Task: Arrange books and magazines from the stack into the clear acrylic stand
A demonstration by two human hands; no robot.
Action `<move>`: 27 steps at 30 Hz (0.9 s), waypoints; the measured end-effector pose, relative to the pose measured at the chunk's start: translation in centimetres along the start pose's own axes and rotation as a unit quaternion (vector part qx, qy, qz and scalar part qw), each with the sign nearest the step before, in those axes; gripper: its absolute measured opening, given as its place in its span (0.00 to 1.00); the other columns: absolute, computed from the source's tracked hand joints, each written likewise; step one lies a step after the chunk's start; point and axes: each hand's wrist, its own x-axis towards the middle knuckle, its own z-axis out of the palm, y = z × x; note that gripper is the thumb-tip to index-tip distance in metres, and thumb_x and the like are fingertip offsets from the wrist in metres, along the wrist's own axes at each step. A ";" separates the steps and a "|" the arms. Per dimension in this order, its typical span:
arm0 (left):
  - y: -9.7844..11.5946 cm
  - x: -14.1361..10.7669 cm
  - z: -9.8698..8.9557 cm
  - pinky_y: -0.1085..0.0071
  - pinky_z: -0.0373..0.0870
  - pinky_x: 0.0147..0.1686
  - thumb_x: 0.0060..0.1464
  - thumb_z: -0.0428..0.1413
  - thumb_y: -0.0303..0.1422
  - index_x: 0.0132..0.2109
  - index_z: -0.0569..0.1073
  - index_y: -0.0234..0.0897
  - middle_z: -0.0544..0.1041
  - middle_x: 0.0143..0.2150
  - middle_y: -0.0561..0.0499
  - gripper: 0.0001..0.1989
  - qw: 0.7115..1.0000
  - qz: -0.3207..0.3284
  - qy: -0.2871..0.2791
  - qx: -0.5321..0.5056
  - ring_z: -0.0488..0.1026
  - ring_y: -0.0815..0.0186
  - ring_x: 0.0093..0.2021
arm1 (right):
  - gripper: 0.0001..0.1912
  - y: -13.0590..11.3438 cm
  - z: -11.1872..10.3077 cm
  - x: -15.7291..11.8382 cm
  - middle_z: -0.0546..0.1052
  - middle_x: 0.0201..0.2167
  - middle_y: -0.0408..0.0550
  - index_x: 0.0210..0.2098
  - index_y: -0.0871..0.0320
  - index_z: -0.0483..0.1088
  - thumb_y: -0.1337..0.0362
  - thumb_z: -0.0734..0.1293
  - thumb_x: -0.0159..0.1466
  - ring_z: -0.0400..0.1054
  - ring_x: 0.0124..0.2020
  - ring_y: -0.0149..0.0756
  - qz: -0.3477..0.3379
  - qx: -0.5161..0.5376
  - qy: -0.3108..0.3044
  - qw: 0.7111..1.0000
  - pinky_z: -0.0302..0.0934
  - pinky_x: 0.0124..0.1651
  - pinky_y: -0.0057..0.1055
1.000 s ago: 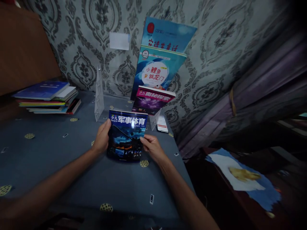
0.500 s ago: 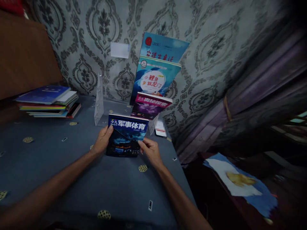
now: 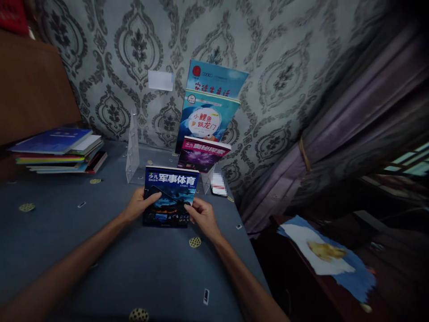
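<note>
A dark blue book [image 3: 170, 199] faces me upright, its cover lettered in white. My left hand [image 3: 139, 203] grips its left edge, thumb across the front cover and fingers hidden behind. At the lower right edge, my right hand [image 3: 203, 217] pinches the book between thumb and fingers. Just behind it stands a clear acrylic stand [image 3: 133, 150]. On the stand's right side, a purple book [image 3: 203, 154], a light blue book with a round white title patch [image 3: 206, 118] and another blue book [image 3: 217, 80] rise in tiers, each partly covering the one behind.
A stack of books [image 3: 56, 150] lies at the table's left. A phone [image 3: 219, 184] sits right of the stand, near the edge of the cloth-covered table [image 3: 110, 246]. A purple curtain [image 3: 288, 161] hangs at right, above a lower surface bearing blue-and-white cloth [image 3: 321, 250].
My left thumb has moved from the book's edge further onto its cover. Both hands still hold the book. The view has shifted slightly, with the scene sliding left and down.
</note>
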 end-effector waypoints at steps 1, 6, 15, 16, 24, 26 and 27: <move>-0.2 0.0 0.0 0.66 0.76 0.37 0.40 0.70 0.50 0.33 0.81 0.37 0.82 0.33 0.48 0.21 1.000 -0.005 -0.003 0.002 0.78 0.58 0.34 | 0.14 0.0 0.0 0.0 0.70 0.20 0.37 0.36 0.56 0.78 0.53 0.74 0.58 0.55 0.17 0.24 -0.001 0.001 -0.002 1.000 0.53 0.20 0.23; -1.0 0.1 -0.3 0.63 0.76 0.38 0.39 0.70 0.46 0.32 0.81 0.37 0.82 0.32 0.47 0.18 1.000 -0.020 -0.011 0.014 0.78 0.57 0.33 | 0.16 0.1 0.0 -0.1 0.74 0.24 0.39 0.39 0.55 0.79 0.50 0.73 0.58 0.55 0.18 0.25 -0.001 0.010 -0.007 1.000 0.53 0.21 0.24; -1.6 -0.3 -0.5 0.52 0.73 0.55 0.36 0.72 0.45 0.45 0.80 0.40 0.83 0.46 0.44 0.27 0.997 -0.023 -0.050 0.044 0.79 0.48 0.50 | 0.16 0.2 0.0 -0.1 0.73 0.25 0.40 0.41 0.55 0.79 0.54 0.75 0.56 0.61 0.24 0.29 -0.011 0.037 -0.032 0.999 0.56 0.27 0.25; -1.7 -0.3 -0.5 0.51 0.73 0.56 0.36 0.72 0.45 0.45 0.80 0.40 0.83 0.47 0.43 0.28 0.997 -0.023 -0.055 0.048 0.79 0.47 0.51 | 0.17 0.3 0.0 -0.1 0.73 0.25 0.40 0.42 0.55 0.78 0.53 0.76 0.56 0.62 0.25 0.30 -0.011 0.040 -0.034 0.999 0.56 0.28 0.26; -1.2 0.0 -0.9 0.50 0.73 0.55 0.34 0.72 0.46 0.46 0.80 0.42 0.83 0.47 0.44 0.30 0.992 -0.047 -0.096 0.061 0.78 0.46 0.51 | 0.20 1.0 -0.2 0.1 0.72 0.23 0.37 0.44 0.54 0.77 0.51 0.76 0.56 0.58 0.21 0.27 -0.009 0.037 -0.044 0.998 0.52 0.25 0.24; -1.0 0.1 -1.0 0.50 0.74 0.55 0.33 0.72 0.46 0.46 0.80 0.42 0.84 0.47 0.44 0.30 0.991 -0.057 -0.103 0.067 0.78 0.46 0.51 | 0.20 1.1 -0.3 0.1 0.73 0.24 0.38 0.45 0.54 0.76 0.51 0.76 0.56 0.58 0.21 0.26 -0.006 0.036 -0.045 0.998 0.52 0.25 0.24; -1.0 0.2 -1.1 0.50 0.74 0.55 0.33 0.72 0.46 0.46 0.80 0.42 0.84 0.47 0.44 0.30 0.990 -0.059 -0.103 0.070 0.78 0.46 0.51 | 0.20 1.1 -0.3 0.0 0.73 0.25 0.38 0.45 0.54 0.76 0.52 0.76 0.57 0.58 0.21 0.26 -0.003 0.035 -0.047 0.998 0.52 0.25 0.23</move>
